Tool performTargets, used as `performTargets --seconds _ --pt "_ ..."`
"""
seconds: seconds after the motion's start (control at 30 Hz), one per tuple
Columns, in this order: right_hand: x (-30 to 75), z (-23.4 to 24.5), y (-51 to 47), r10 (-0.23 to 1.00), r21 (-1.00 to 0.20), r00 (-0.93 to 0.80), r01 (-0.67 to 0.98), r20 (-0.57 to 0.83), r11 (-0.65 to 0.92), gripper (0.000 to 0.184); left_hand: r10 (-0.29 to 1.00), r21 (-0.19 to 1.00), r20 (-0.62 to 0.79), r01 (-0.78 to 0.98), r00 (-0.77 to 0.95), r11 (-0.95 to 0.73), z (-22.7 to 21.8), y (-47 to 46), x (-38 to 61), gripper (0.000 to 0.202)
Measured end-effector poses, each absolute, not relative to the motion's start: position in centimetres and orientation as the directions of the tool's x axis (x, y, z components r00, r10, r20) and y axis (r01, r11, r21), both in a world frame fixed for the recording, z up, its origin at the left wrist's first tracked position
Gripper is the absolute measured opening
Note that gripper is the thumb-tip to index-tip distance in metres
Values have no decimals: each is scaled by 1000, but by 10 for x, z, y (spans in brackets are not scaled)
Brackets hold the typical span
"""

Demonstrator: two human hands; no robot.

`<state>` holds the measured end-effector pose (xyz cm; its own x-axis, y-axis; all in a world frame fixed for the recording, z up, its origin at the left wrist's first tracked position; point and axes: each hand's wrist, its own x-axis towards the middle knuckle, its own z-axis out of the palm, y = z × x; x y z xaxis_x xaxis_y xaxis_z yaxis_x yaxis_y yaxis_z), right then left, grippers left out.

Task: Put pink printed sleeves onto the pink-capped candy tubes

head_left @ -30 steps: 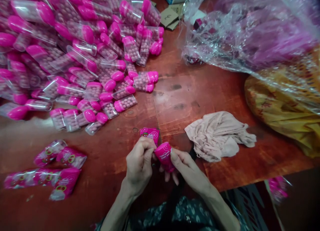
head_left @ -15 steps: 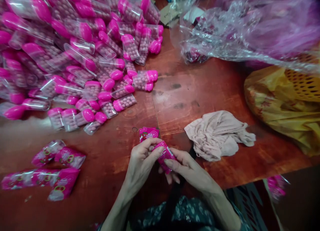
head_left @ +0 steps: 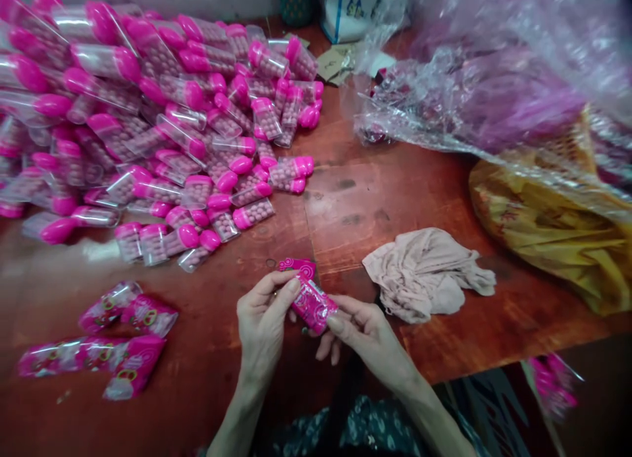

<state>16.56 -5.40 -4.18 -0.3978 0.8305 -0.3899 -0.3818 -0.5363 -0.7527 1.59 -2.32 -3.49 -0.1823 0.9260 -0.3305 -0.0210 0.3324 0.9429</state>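
Note:
A small pink printed plastic sleeve (head_left: 315, 303) is stretched between my hands above the table's front edge. My left hand (head_left: 269, 305) pinches its upper left end between thumb and fingers. At the lower right end, my right hand (head_left: 358, 328) grips it the same way, with the lower fingers curled loosely beneath. Just behind the sleeve, another pink printed sleeve (head_left: 299, 267) lies flat on the wooden table, partly covered by my left hand. To the left lie several pink wrapped pieces (head_left: 135, 365) with clear ends.
A large heap of clear tubes with pink caps and small balls (head_left: 197, 190) fills the back left. A crumpled pale cloth (head_left: 432, 272) lies right of my hands. Clear plastic wrap (head_left: 444, 95) and a yellow bag (head_left: 548, 226) occupy the right side. A white bag (head_left: 358, 12) stands behind.
My left hand has shifted slightly left and the sleeve between my hands now shows more of its face. The camera view has tilted up, revealing more of the back.

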Motion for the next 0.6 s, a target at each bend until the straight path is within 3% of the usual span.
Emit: performTargets --seconds 0.23,0.43,0.6 --pt "161 -36 -62 854 -754 -323 -408 -408 -514 28 936 981 -158 60 -316 186 -24 -36 29 7" --pt "165 -33 -67 896 -856 -264 -291 -356 -426 27 920 903 -365 -298 -147 310 -21 -42 21 36" --pt "161 -34 -73 893 -899 -285 -168 -349 -405 27 906 901 -420 -145 -58 409 -16 -49 13 22"
